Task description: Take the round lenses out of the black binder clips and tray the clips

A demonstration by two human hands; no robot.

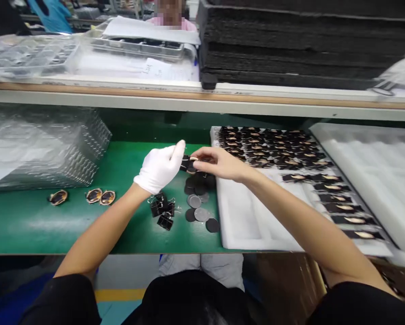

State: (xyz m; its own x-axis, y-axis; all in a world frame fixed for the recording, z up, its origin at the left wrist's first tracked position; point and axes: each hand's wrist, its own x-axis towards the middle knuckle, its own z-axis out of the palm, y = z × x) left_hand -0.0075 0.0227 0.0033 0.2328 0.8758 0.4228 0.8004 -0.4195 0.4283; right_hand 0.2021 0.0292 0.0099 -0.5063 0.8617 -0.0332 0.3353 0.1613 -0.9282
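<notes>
My left hand [161,168], in a white glove, is closed at the left side of a small gold-rimmed round piece [191,170] with black parts on it. My right hand [222,163], bare, pinches the same piece from the right between thumb and fingers. The fingers cover much of it, so its exact kind does not show. Just below my hands lie dark round discs [195,184] and several clear or grey discs [201,214]. A small heap of black binder clips [162,207] sits below my gloved hand.
Gold-rimmed round pieces [94,195] lie on the green tabletop [134,239] at left, near stacked clear plastic trays [53,153]. A white foam tray [246,212] at right holds rows of black-and-gold pieces [266,146]. Another white tray [374,167] stands beyond. A shelf edge [175,101] spans above.
</notes>
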